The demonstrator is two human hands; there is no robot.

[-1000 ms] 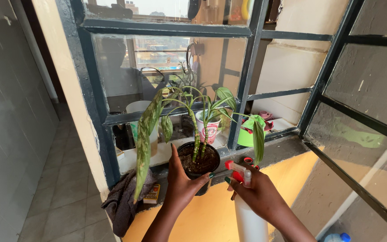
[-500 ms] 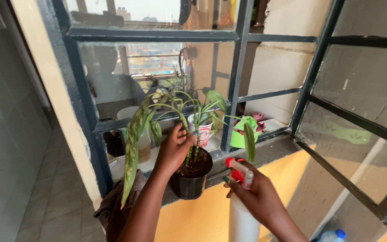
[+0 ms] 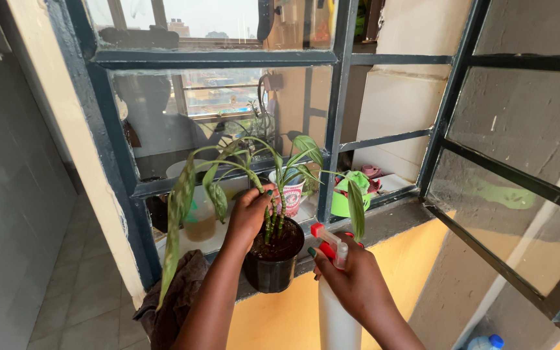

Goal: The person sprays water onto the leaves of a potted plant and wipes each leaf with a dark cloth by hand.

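Where the grey tiled wall (image 3: pixel 8 194) runs down to a tiled floor (image 3: pixel 79 298) on the far left, a cream pillar (image 3: pixel 66 129) meets the dark blue window frame (image 3: pixel 221 58), and a brown cloth (image 3: pixel 176 298) hangs off the near end of the grey sill (image 3: pixel 384 223). Next along, the person's left hand (image 3: pixel 249 214) reaches into the potted plant (image 3: pixel 273 259), its fingers curled narrowly around the stems just above the soil; the black pot stands on the sill's front edge, close to the drop, with long drooping leaves spilling left over the cloth. Behind the glass sit a pale cup (image 3: pixel 291 194) and a green object (image 3: pixel 348 194), near the pot but beyond the pane. To the right of the pot, the right hand (image 3: pixel 351 279) is wrapped around the neck of a white spray bottle (image 3: pixel 335 311), fingers closed on it, its red nozzle just beside the pot's rim. Below the sill the wall is yellow (image 3: pixel 280 317). Further right the sill lies bare up to the open casement (image 3: pixel 520 168), which swings inward and narrows the room on that side; a blue-capped bottle (image 3: pixel 487 342) stands low in the corner.
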